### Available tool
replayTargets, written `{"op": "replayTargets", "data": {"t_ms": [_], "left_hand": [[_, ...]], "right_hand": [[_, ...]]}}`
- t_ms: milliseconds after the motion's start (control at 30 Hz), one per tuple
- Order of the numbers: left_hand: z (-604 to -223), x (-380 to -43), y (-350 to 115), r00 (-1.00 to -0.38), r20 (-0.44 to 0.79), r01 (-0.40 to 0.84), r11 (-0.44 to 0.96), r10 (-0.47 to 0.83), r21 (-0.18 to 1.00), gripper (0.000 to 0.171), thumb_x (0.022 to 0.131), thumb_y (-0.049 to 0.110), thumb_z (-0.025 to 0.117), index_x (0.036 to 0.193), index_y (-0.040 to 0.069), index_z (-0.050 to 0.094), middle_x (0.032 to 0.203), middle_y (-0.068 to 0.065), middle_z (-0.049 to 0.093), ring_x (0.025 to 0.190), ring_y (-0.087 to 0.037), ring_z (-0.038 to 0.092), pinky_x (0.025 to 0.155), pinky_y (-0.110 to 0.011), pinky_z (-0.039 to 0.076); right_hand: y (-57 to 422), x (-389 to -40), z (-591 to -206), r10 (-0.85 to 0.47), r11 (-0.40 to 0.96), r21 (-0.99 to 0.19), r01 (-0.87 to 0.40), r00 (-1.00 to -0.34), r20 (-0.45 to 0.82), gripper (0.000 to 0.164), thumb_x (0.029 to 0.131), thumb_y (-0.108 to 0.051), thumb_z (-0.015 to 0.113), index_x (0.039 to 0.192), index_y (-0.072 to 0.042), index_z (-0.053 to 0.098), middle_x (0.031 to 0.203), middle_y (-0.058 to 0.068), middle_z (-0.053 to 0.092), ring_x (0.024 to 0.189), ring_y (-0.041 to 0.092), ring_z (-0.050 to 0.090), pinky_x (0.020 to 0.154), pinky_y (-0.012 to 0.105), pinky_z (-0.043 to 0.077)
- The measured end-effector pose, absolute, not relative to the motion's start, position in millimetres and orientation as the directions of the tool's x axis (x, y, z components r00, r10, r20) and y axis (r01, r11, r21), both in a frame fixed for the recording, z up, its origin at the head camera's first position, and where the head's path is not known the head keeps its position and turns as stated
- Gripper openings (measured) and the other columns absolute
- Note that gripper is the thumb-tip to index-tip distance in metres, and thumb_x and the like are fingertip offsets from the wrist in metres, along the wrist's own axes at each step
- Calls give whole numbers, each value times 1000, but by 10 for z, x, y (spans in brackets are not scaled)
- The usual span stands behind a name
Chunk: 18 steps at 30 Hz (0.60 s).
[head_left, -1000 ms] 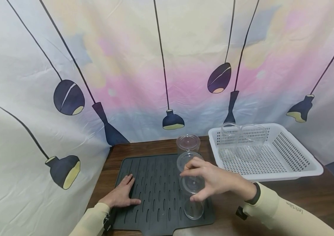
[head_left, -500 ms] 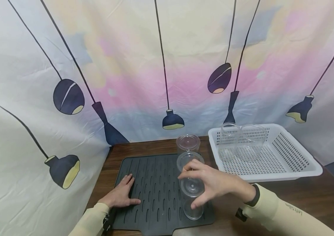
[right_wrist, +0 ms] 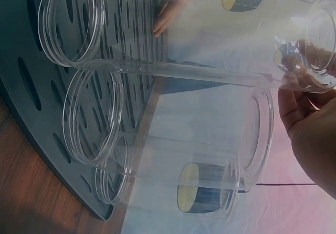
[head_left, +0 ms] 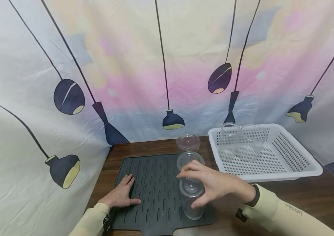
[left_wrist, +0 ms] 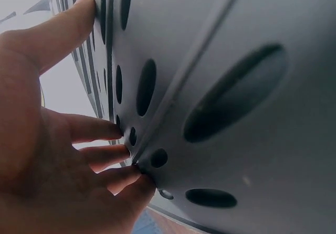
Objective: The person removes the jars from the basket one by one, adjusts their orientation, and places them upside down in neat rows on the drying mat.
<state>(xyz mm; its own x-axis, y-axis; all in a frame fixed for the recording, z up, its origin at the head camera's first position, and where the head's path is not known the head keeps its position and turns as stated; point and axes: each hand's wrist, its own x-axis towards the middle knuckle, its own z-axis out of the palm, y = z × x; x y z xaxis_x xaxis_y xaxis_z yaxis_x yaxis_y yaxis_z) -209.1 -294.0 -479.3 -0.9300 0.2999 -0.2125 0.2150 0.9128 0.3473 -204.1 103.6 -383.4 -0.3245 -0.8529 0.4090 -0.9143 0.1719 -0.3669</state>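
Clear plastic cup (head_left: 191, 188), grasped by the right hand (head_left: 209, 182), has just been nudged slightly; alignment seems under way, the drying mat (head_left: 156, 186) touched by the outspread left hand (head_left: 120, 195).

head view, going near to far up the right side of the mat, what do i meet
near cup → middle cup → far cup → patterned cloth
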Motion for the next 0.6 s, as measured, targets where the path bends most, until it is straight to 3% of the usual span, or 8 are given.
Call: {"op": "replayTargets", "data": {"t_ms": [367, 600], "left_hand": [[-4792, -2090, -2935, -928, -209, 223, 909, 309, 351, 102, 77, 52, 77, 146, -10, 34, 158, -27, 21, 145, -49, 16, 111, -62, 27], [-4789, -2095, -2931, -926, -217, 220, 910, 308, 350, 103, 77, 53, 77, 146, -10, 34, 158, -27, 20, 145, -49, 15, 111, -62, 27]], "right_hand": [[1051, -2025, -3821, -849, 210, -412, -887, -374, 372, 78, 74, -56, 78, 140, -29, 48, 131, -10, 46, 121, 6, 42, 97, 31, 46], [1055, -2027, -3825, -852, 190, -395, -899, -351, 389, 80, 75, -56, 78, 142, -27, 46, 133, -7, 46, 122, 8, 43, 95, 31, 48]]}}
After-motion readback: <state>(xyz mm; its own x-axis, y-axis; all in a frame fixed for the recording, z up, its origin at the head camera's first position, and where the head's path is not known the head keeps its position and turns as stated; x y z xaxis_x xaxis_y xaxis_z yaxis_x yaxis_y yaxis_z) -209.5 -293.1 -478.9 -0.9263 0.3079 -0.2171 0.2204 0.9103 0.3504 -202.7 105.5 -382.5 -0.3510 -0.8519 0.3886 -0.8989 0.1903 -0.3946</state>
